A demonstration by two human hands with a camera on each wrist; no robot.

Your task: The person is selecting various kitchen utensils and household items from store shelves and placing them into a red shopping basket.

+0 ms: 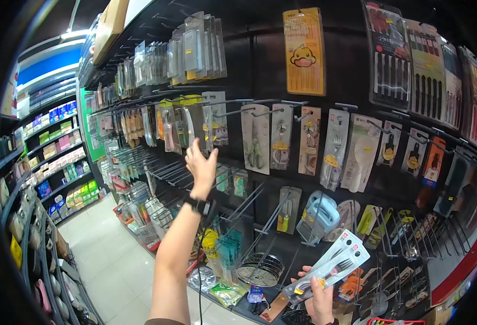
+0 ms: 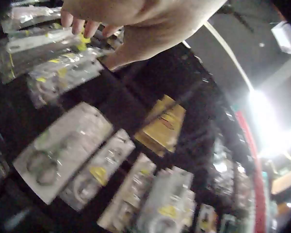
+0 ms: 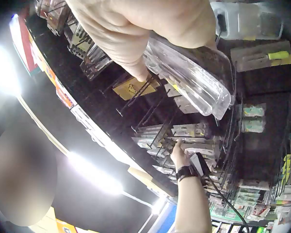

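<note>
My left hand is raised in front of the hanging row, its fingers extended toward a knife-like utensil in clear packaging. In the left wrist view, the left hand shows with fingertips near the yellow-marked packs at the top left, and nothing is seen in its grip. Low on the right, my right hand grips clear blister packs of forks, thumb across the front. The right wrist view has the right hand holding these packs by one end.
Packaged scissors, a yellow duck chopstick pack and a fork pack hang on the black wall. Metal hooks jut outward. A light-blue handled item hangs lower. Shelves stand across the tiled aisle.
</note>
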